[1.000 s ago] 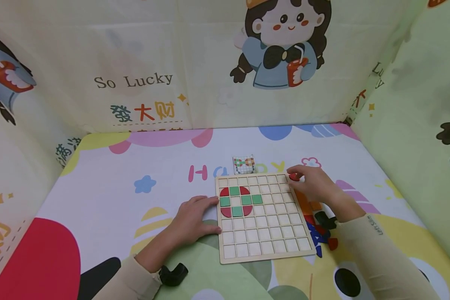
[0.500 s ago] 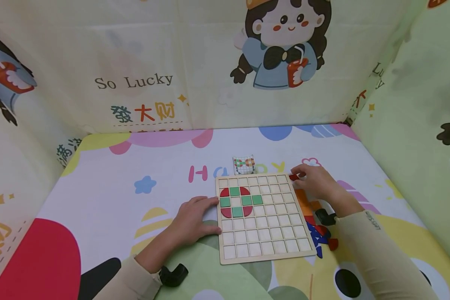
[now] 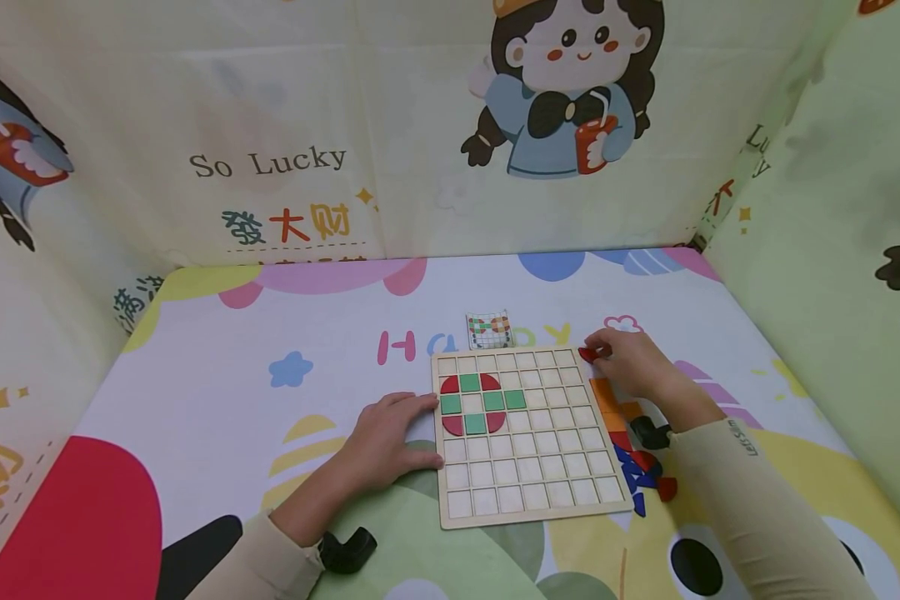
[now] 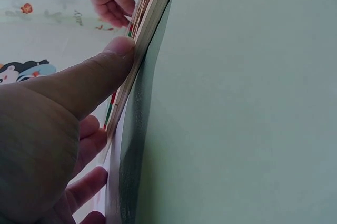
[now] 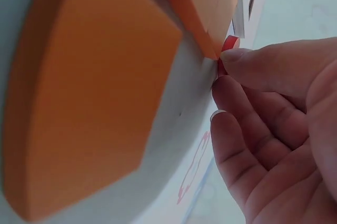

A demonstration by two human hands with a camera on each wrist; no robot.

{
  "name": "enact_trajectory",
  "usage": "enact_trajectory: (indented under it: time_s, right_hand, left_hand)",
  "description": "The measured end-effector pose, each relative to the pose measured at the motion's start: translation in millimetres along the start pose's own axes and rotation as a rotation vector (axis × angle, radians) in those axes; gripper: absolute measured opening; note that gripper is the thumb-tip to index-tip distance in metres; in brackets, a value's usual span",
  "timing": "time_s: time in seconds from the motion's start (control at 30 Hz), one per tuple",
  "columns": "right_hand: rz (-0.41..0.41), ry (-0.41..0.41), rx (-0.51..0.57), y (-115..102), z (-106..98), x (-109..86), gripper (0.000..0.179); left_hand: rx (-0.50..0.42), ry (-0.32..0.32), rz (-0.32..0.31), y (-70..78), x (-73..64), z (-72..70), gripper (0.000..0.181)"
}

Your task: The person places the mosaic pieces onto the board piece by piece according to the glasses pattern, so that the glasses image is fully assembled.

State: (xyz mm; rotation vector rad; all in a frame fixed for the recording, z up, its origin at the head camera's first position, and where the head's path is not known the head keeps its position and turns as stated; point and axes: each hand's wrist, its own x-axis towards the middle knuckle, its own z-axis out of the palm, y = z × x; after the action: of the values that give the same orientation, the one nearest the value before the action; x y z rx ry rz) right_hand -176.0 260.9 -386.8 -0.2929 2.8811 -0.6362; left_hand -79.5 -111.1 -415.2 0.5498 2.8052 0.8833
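Note:
A wooden grid board [image 3: 495, 467] lies on the patterned tablecloth. Red quarter-round and green square pieces fill some of its upper-left cells. My left hand [image 3: 386, 442] rests at the board's left edge, fingers extended; its thumb [image 4: 100, 76] touches the rim in the left wrist view. Just off the board's upper right corner, my right hand [image 3: 632, 364] pinches a small red piece [image 3: 588, 355] between thumb and finger. In the right wrist view the red piece [image 5: 233, 43] is partly hidden by the thumb, close to an orange piece [image 5: 210, 8].
Loose orange pieces [image 3: 607, 408], red pieces [image 3: 666, 489] and blue pieces [image 3: 637, 475] lie along the board's right side, partly under the right wrist. A small pattern card [image 3: 489, 331] sits behind the board. Printed cloth walls [image 3: 420, 125] enclose the table.
My right hand has shifted slightly right, a little off the board's corner, with the red piece at its fingertips. The left hand and the board have stayed in place.

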Motion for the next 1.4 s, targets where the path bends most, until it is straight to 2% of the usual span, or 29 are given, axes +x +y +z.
enact_trajectory:
  time_s: [0.2,0.47,0.67,1.07,1.23,1.4]
  right_hand:
    - [-0.013,0.005,-0.014,2.1,-0.7,-1.3,0.032]
    - [-0.026,0.004,-0.036,0.5,0.4,0.3,0.040]
    - [-0.055,-0.014,-0.049,-0.1,0.9,2.6,0.034]
    - [-0.001,-0.021,-0.025,-0.1,-2.5,-0.1,0.033]
    - [-0.005,-0.022,-0.062,0.8,-3.4,0.7,0.030]
    - [0.003,-0.006,-0.140,0.6,-3.7,-0.4,0.036]
  left_hand:
    - [-0.001,0.000,-0.001,1.2,-0.8,-0.8,0.078]
    - [0.005,-0.001,0.001,1.5,-1.3,-1.0,0.078]
    - [0.002,0.003,0.004,0.9,-0.9,-0.4,0.077]
    - [-0.002,0.002,0.004,1.7,-0.3,-1.7,0.078]
    - [-0.001,0.001,0.002,2.0,0.1,-1.7,0.077]
    - [-0.001,0.002,-0.001,2.5,-0.4,-1.6,0.077]
